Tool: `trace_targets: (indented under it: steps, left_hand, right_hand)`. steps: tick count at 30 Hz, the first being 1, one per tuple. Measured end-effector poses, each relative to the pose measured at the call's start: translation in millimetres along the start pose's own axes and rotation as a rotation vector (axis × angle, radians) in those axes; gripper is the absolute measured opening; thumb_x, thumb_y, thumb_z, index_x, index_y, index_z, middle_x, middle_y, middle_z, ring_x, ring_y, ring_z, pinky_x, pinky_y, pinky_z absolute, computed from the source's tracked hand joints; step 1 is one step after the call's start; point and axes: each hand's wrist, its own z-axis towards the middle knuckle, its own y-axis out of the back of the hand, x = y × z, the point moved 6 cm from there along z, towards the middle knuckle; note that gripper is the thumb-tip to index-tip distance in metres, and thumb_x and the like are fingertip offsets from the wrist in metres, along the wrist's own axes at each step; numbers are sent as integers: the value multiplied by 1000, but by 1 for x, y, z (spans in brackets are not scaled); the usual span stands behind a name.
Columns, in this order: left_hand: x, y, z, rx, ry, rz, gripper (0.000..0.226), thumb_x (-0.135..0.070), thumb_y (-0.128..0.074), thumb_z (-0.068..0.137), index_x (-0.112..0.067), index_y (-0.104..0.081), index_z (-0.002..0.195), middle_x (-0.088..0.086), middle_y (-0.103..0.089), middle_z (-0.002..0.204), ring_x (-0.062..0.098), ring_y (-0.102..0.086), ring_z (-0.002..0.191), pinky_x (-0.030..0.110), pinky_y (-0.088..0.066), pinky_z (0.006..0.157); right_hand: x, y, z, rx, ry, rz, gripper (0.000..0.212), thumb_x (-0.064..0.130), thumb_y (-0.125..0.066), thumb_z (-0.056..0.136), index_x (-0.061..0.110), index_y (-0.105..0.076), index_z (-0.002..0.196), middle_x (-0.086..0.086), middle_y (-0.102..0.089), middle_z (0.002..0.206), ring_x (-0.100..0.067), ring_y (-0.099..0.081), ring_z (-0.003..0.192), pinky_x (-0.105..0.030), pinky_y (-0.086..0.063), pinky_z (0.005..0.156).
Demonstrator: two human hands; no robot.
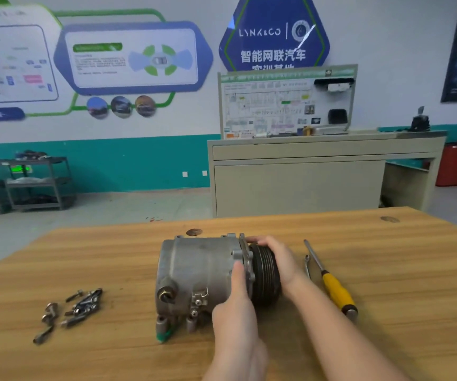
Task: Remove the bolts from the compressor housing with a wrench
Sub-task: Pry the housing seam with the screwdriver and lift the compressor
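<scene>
Grey compressor housing (200,273); black ribbed pulley (266,273); yellow-handled screwdriver (334,290)

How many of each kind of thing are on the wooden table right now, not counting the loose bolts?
Compressor: 1
Yellow-handled screwdriver: 1
Wrench: 1
Hands on the compressor: 2, left hand and right hand
Total: 5
The bolts lie in a blurred pile, too unclear to count.
</scene>
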Motion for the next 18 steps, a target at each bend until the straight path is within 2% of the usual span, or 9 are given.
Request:
trace_targets:
  steps: [3,4,5,7,9,11,14,16,18]
  left_hand:
    - [-8,2,9,14,-2,9,46,-47,-68,83,-4,-62,96,10,-68,103,28,-63,96,39,-50,92]
    - [-14,4,9,32,-1,7,45,-45,-67,85,-2,-64,100,11,-71,97,27,-67,90,36,-54,85]
    - [-19,8,12,62,10,14,42,-42,-66,87,-2,-65,98,10,-73,85,24,-70,76,32,-56,69]
    - [-33,18,14,77,48,47,33,-37,-65,89,-4,-64,88,8,-71,60,19,-66,45,25,-50,40]
    - [-50,30,14,92,100,109,32,-38,-65,88,-6,-62,83,13,-65,50,23,-61,35,30,-45,31]
    - [-66,42,20,116,145,173,42,-45,-66,85,-3,-61,89,17,-66,58,28,-64,45,34,-49,36]
    - [-83,57,39,116,141,302,55,-48,-62,87,1,-59,110,18,-64,96,31,-63,86,53,-54,73]
    - [-88,59,47,108,123,353,56,-47,-58,90,1,-55,119,19,-61,111,32,-59,100,60,-46,91]
    - [-89,55,55,99,96,369,63,-54,-58,88,-1,-52,122,19,-60,114,33,-58,101,57,-47,88]
  right_hand:
    - [-3,0,-1,-71,63,-17,29,17,-45,91,18,-73,82,-12,-67,94,-31,-60,91,-40,-46,81]
    - [-4,-1,-3,-108,86,-31,28,18,-46,91,18,-71,81,-10,-67,92,-31,-60,92,-41,-46,82]
    - [-6,-2,-5,-148,99,-29,27,19,-46,92,17,-70,80,-9,-67,88,-30,-60,90,-39,-45,80]
    - [-8,-2,-10,-260,116,-50,29,27,-46,95,16,-68,80,-6,-67,86,-26,-61,88,-36,-45,78]
    - [-5,4,-18,-390,117,-95,35,37,-41,98,17,-66,81,-5,-66,89,-22,-61,88,-37,-47,81]
    - [0,8,-24,-458,119,-127,39,44,-39,98,19,-65,82,-5,-67,85,-22,-62,84,-38,-50,79]
    - [9,10,-28,-485,151,-160,36,44,-43,96,19,-64,81,-4,-66,75,-20,-63,73,-33,-47,64]
    - [8,5,-23,-412,95,-164,35,48,-47,94,16,-62,92,-4,-65,89,-18,-59,80,-32,-44,67]
    - [-1,-7,-16,-238,-88,-115,44,58,-50,90,17,-58,106,-4,-61,106,-20,-59,93,-36,-48,79]
